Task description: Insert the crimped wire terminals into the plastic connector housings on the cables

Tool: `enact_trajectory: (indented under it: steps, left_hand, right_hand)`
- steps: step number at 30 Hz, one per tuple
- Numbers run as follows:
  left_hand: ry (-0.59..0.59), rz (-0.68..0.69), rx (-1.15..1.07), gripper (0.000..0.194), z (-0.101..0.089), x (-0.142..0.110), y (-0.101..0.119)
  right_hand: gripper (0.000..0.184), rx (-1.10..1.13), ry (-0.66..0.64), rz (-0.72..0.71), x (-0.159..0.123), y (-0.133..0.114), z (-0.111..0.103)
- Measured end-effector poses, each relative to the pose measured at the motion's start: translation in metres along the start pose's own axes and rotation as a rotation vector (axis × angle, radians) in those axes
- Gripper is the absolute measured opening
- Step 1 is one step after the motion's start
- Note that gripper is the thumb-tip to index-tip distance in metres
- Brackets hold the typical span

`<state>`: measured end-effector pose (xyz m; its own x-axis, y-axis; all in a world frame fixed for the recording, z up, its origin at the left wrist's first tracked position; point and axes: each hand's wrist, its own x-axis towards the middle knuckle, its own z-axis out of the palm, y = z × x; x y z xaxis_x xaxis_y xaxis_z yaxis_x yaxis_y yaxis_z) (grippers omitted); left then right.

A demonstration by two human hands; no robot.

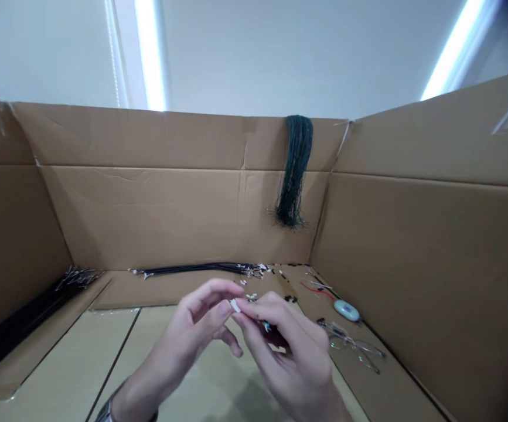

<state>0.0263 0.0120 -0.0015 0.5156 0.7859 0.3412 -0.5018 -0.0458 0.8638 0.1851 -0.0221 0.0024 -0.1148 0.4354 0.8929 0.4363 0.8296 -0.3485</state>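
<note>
A small white plastic connector (235, 305) sits between my two hands near the middle of the head view. My left hand (194, 319) comes in from the left and pinches it with thumb and forefinger, the other fingers loosely curled. From the other side my right hand (289, 349) grips the same piece between thumb and forefinger. A small light-blue bit (266, 326) shows among the right fingers; what it belongs to is mostly hidden.
Cardboard walls (148, 217) enclose the work surface. Black cable bundles (192, 268) lie along the back, with more black cables (20, 305) at left. Dark green threads (296, 170) hang over the back wall. Eyeglasses (354, 343) and a pale oval device (346, 310) lie right.
</note>
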Motion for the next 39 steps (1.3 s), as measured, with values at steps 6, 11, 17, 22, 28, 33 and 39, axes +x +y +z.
enact_trajectory:
  steps: [6, 11, 17, 22, 28, 33, 39]
  left_hand:
    - [0.15, -0.014, -0.011, 0.02, 0.005, -0.002, -0.005]
    - [0.082, -0.021, 0.255, 0.026, -0.011, 0.002, 0.009]
    - [0.0, -0.061, 0.365, 0.019, -0.017, -0.003, 0.018]
    - [-0.008, -0.08, 0.351, 0.018, -0.018, -0.003, 0.016]
    - [0.08, 0.013, 0.38, 0.016, -0.018, 0.0, 0.011]
    - [-0.013, -0.009, 0.449, 0.02, -0.012, -0.007, 0.012]
    - [-0.13, -0.268, 0.386, 0.024, 0.003, -0.016, 0.007]
  right_hand:
    - [0.047, -0.154, -0.014, -0.156, -0.003, 0.013, 0.007]
    - [0.027, -0.03, -0.159, 0.052, 0.008, 0.008, -0.005]
    - [0.02, 0.039, -0.254, 0.056, 0.009, 0.01, -0.01]
    - [0.021, -0.02, -0.222, 0.002, 0.008, 0.013, -0.007]
    - [0.03, 0.128, -0.338, 0.209, 0.011, 0.009, -0.01]
    - [0.023, 0.202, -0.193, 0.266, 0.014, 0.007, -0.011]
    - [0.023, 0.343, -0.192, 0.371, 0.02, 0.009, -0.01]
